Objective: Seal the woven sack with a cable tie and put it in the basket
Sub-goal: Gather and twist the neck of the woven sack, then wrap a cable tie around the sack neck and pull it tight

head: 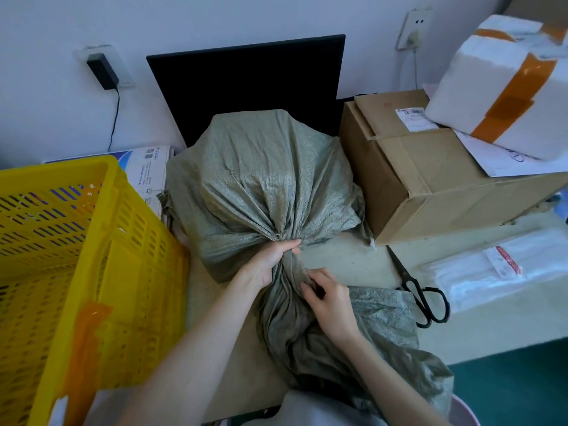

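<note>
Sack [261, 167]: grey-green woven, neck bunched tight

Shipping label [413, 118] on cardboard box [430, 179]: print illegible. QR code on white carton [150, 167]: text too small to read.

Left hand [270, 261] clenched round sack [264, 186] neck; right hand [330, 298] just beside, fingers [307, 290] curled, pinching loose fabric.

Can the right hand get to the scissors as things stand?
Probably yes, once it lets go. The right hand is pinching the sack just below the neck that the left hand grips. The scissors lie on open table to its right, nothing between.
</note>
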